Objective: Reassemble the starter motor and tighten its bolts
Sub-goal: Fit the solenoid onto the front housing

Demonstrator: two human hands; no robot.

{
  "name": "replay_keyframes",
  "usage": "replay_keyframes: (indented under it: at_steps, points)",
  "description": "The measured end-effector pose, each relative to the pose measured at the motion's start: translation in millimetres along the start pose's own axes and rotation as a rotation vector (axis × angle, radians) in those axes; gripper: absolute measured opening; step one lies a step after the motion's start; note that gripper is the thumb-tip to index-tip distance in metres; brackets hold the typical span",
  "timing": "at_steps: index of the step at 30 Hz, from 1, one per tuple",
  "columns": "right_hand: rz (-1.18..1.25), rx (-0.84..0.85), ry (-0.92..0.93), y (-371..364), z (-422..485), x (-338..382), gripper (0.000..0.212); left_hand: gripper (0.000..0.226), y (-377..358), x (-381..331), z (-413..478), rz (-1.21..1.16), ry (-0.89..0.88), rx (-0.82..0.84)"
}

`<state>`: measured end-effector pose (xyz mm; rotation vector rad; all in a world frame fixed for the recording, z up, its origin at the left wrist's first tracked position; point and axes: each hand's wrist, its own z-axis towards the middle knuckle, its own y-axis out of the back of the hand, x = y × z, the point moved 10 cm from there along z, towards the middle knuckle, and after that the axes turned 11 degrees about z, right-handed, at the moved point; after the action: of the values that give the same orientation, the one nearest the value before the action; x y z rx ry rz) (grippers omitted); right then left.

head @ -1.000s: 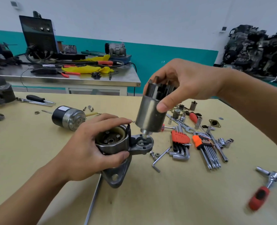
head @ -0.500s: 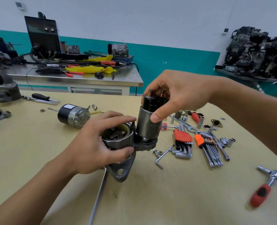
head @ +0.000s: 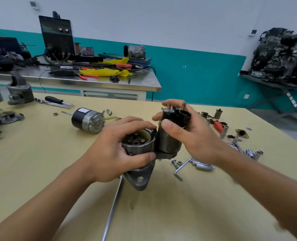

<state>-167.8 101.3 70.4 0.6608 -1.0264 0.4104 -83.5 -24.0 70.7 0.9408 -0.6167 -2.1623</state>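
Observation:
The grey starter housing [head: 140, 180] stands upright on the yellow table, its round open top [head: 136, 140] facing me. My left hand [head: 116, 150] grips that round part from the left. Beside it on the right the solenoid [head: 168, 141], a steel cylinder with a black terminal cap and two copper studs, sits seated in the housing's flange. My right hand [head: 193, 136] grips the solenoid near its cap. The motor body [head: 87, 120], black and silver, lies on its side at the back left. A loose bolt and nut [head: 176, 162] lie by the flange.
An Allen key [head: 180, 168] and several sockets [head: 252, 153] lie to the right, partly behind my right arm. A long metal rod [head: 112, 209] lies in front of the housing. Another housing [head: 19, 92], a screwdriver [head: 57, 100] and parts sit far left. A steel bench [head: 92, 80] stands behind.
My right hand brought the solenoid down from above the housing and seated it in the flange beside the round opening. My left hand kept its hold on the housing.

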Motion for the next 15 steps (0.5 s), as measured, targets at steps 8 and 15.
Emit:
replay_keyframes:
  at_steps: [8,15]
  points:
    - [0.555,-0.107,-0.106,-32,-20,-37,0.061,0.048,0,0,-1,0.029,-0.016,-0.032]
    - [0.563,-0.087,-0.135,-35,-21,-41,0.089,0.044,-1,-3,0,0.058,-0.010,-0.038]
